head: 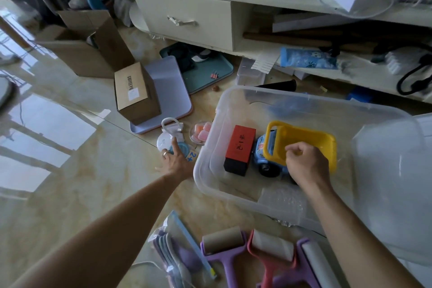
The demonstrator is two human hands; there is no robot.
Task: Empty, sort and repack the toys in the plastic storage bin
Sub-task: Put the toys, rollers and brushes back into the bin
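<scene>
Toys lay in and around a clear plastic storage bin (210, 170) on the glossy tiled floor. Inside it, at the bin's nine o'clock, stood a red-and-black box (238, 149); beside that, a blue toy truck with a yellow bed (301, 140). The right hand (306, 163), fingers curled, pinched the yellow bed's rim. The left hand (174, 159), fingers spread, rested on a small round blue toy (178, 148) at the bin's nine o'clock, outside.

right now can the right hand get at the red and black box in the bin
Probably yes: the red and black box lies uncovered in the open bin, just left of the right hand at the toy truck.
</scene>
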